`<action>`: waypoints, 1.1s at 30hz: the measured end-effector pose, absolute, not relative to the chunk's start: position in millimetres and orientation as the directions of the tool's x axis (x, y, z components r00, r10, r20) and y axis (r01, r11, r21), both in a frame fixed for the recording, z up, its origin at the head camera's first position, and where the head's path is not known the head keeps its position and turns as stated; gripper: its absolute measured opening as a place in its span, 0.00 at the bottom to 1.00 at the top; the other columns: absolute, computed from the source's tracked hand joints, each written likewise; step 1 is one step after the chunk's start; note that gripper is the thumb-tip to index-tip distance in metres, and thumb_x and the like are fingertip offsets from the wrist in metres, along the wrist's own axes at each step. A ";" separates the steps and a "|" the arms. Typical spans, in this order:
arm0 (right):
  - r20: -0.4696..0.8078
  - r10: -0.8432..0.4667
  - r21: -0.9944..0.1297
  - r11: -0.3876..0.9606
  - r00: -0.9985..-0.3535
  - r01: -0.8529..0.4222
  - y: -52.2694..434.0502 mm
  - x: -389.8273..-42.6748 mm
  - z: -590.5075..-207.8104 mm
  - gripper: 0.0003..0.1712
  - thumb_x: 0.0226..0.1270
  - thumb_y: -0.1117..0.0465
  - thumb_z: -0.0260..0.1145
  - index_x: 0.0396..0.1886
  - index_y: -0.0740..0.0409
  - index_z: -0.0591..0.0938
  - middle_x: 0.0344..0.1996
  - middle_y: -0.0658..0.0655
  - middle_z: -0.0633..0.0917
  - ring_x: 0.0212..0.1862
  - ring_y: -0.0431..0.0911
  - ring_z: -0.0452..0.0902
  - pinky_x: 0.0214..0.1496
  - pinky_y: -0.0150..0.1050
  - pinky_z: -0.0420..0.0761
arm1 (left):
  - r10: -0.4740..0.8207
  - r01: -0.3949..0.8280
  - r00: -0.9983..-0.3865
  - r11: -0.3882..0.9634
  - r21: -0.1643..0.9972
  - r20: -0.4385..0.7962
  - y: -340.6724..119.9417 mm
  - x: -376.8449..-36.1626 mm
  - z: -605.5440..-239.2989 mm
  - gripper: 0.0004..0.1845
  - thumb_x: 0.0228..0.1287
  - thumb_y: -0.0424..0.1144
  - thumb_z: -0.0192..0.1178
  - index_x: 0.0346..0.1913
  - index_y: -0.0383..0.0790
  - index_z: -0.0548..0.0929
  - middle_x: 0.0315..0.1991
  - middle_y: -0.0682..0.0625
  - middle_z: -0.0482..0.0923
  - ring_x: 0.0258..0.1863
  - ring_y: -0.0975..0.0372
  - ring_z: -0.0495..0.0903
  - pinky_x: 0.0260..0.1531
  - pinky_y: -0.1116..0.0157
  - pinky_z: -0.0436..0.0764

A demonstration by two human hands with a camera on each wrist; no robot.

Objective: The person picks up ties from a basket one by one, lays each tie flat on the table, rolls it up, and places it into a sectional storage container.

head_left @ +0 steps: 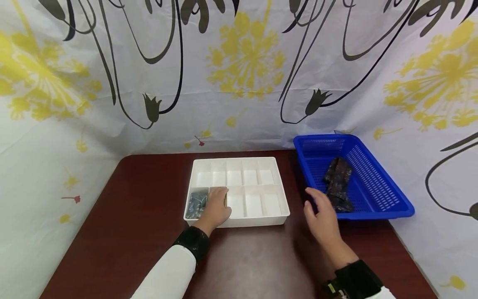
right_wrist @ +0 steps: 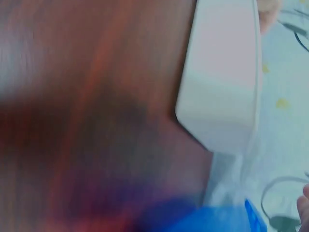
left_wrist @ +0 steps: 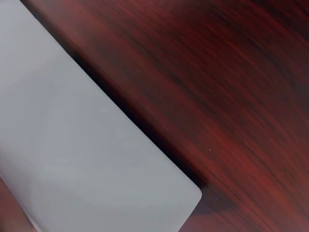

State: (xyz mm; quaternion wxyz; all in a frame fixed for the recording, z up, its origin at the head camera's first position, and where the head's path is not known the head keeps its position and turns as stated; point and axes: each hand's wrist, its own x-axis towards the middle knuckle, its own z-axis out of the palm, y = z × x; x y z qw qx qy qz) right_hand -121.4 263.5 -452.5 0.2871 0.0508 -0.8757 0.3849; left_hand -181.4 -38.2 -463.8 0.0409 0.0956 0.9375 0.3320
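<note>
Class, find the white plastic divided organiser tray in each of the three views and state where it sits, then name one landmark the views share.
Head view: the white plastic divided organiser tray sits mid-table, left of the blue plastic basket, with the left hand on its near-left part.
Left wrist view: its blurred white wall fills the lower left.
Right wrist view: its corner is upper right of centre.
Shared landmark: the dark red-brown wooden table.
</note>
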 end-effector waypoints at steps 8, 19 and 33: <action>0.303 0.417 -0.748 0.661 -0.857 0.057 339.1 -144.1 -434.4 0.24 0.72 0.64 0.49 0.64 0.67 0.71 0.61 0.71 0.72 0.63 0.64 0.66 0.60 0.61 0.65 | 0.182 0.179 -0.981 0.736 0.653 0.064 -28.3 -177.7 -463.0 0.30 0.54 0.33 0.55 0.63 0.30 0.69 0.64 0.37 0.67 0.69 0.44 0.56 0.69 0.48 0.55; 0.013 0.517 -0.728 0.592 -0.856 0.347 388.0 -164.9 -447.8 0.31 0.75 0.59 0.43 0.71 0.72 0.58 0.66 0.74 0.65 0.67 0.67 0.59 0.63 0.62 0.63 | 0.291 0.221 -0.954 0.502 0.836 0.078 56.6 -163.3 -436.9 0.36 0.63 0.41 0.60 0.71 0.34 0.60 0.69 0.39 0.63 0.67 0.49 0.64 0.66 0.51 0.63; -0.260 0.356 -0.415 0.798 -0.898 0.437 390.5 -173.5 -449.2 0.28 0.75 0.49 0.43 0.31 0.69 0.76 0.25 0.66 0.75 0.31 0.59 0.74 0.31 0.51 0.72 | 0.366 0.148 -0.929 0.507 0.849 -0.057 152.2 -148.4 -432.7 0.27 0.68 0.45 0.58 0.64 0.32 0.70 0.54 0.43 0.79 0.55 0.55 0.77 0.54 0.62 0.76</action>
